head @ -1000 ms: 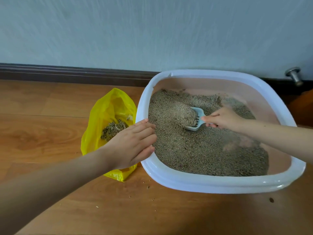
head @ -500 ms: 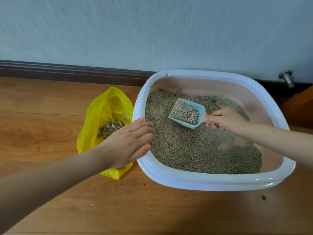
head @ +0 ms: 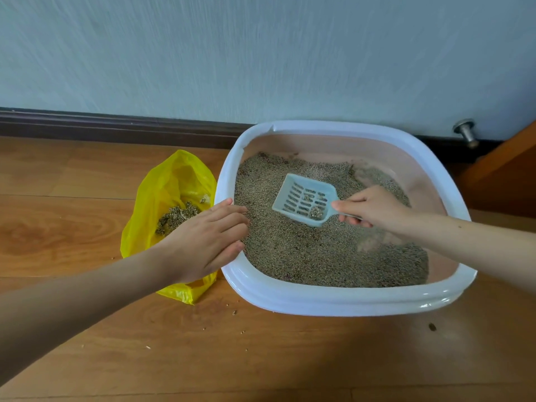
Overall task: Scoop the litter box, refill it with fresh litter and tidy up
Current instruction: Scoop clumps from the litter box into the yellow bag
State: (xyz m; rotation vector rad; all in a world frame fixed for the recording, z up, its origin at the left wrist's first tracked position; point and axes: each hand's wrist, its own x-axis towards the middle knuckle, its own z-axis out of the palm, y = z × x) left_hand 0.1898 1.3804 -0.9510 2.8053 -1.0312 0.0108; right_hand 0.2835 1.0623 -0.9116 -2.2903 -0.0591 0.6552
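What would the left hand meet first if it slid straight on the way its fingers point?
The left hand rests on the litter box's near-left rim, fingers pointing right across it. Straight on lies open litter, then probably the slotted scoop the right hand holds, though the scoop's height is unclear.

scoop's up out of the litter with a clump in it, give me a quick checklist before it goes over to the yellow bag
1. Grip on the scoop: the right hand holds its handle. Ok.
2. Loose litter sifted out: only a small clump and a few grains lie on the slots. Ok.
3. Litter box steadied: the left hand rests flat on its left rim. Ok.
4. Yellow bag open: its mouth gapes beside the box, earlier waste showing inside. Ok.
5. Path to the bag: the left hand and forearm lie between scoop and bag. Not ok.
6. Floor clean: stray grains lie in front of the box. Not ok.
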